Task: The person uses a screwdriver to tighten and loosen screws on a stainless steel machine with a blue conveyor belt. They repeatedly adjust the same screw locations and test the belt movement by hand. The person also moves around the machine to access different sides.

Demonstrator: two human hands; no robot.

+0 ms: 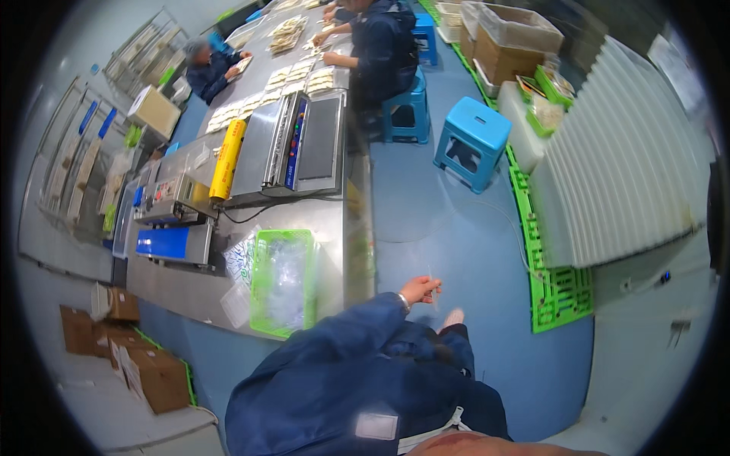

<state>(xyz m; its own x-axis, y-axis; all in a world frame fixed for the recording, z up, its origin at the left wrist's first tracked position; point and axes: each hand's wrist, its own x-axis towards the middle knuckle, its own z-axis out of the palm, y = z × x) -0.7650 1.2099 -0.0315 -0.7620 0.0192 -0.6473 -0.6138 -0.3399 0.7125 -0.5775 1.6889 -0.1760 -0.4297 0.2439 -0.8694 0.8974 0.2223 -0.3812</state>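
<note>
My left hand (420, 289) reaches out from a dark blue sleeve over the blue floor, right of the steel table's near end. Its fingers are closed in a pinch on a thin, pale, see-through strip (434, 293), which stands roughly upright; its exact kind is too small to make out. A bracelet or band shows at the wrist. My right hand is out of view. Nearest on the table (328, 262) is a green plastic basket (286, 285) with clear plastic film or bags inside. My shoe (455, 318) shows just below the hand.
A sealing machine (285, 144), a yellow roll (228, 161) and a smaller device (176, 199) sit on the table. Co-workers handle pale pieces at its far end. Blue stools (473, 137), a green pallet (561, 300) and stacked white trays (616, 167) line the right. Cardboard boxes (152, 376) stand lower left.
</note>
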